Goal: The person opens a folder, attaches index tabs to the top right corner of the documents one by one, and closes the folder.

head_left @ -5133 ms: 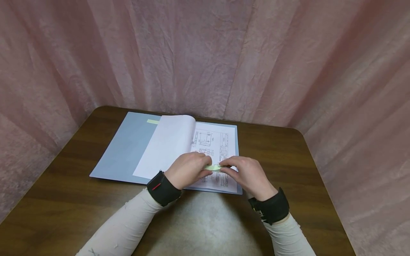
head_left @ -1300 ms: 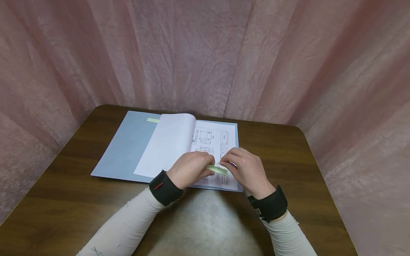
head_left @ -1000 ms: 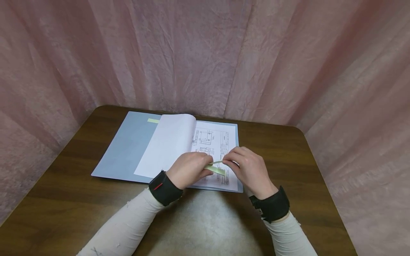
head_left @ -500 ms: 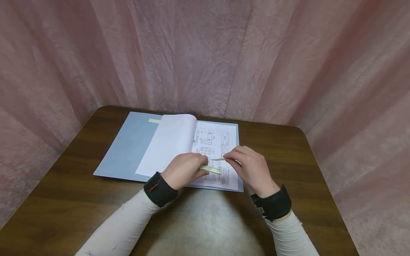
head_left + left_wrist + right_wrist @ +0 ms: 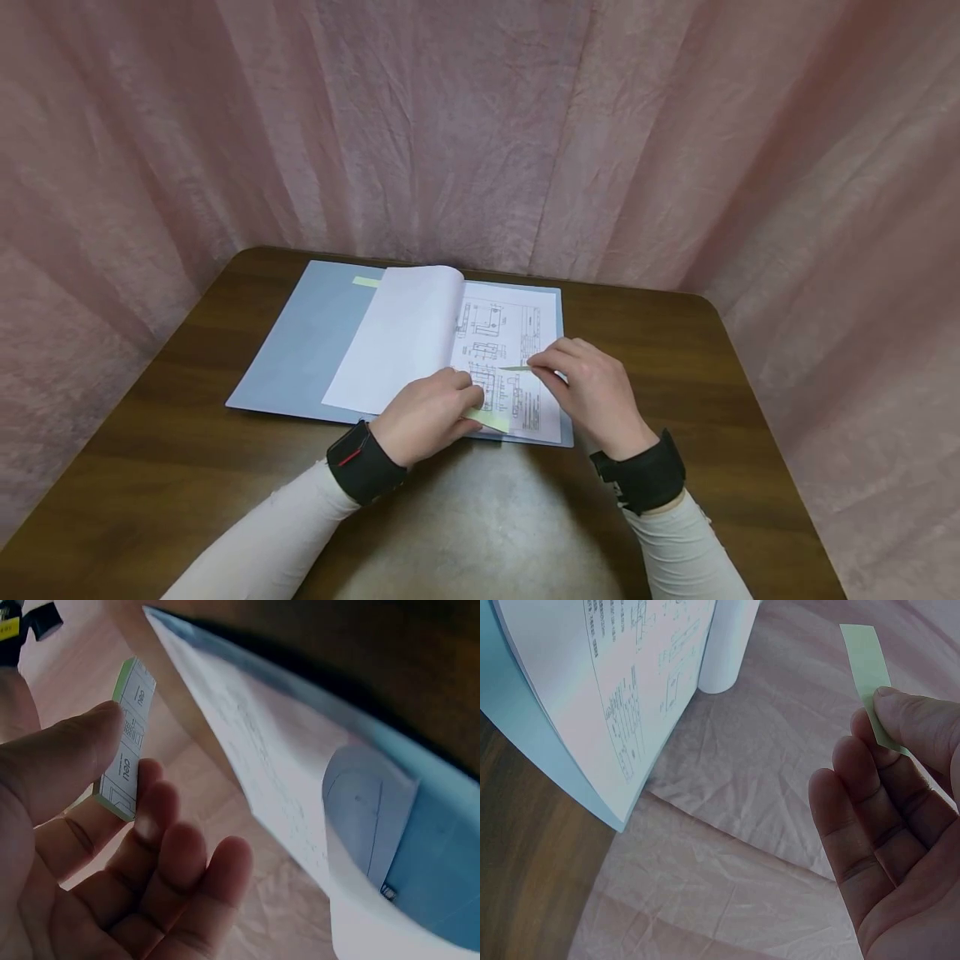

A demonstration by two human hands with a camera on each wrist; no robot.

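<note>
My left hand [image 5: 427,418] holds a small pad of pale green sticky notes [image 5: 129,746] between thumb and fingers, low over the near edge of the page. The pad's printed white back faces the left wrist camera. Slightly higher and to the right, my right hand [image 5: 588,390] pinches one loose green sticky note [image 5: 865,664] by an end. Its free end points left over the printed drawing sheet [image 5: 513,325]. Beneath both hands lies an open light-blue folder [image 5: 288,350], with a blank white page [image 5: 397,329] curled over to the left.
Another green sticky strip [image 5: 366,282] lies on the folder's left cover, near its top, partly under the turned page. The brown wooden table [image 5: 645,333] has rounded far corners, and pink curtains [image 5: 465,133] hang around it.
The right hand has drawn one sticky note off the pad and moved slightly up with it. My left hand has shifted left and toward me with the pad, widening the gap between hands.
</note>
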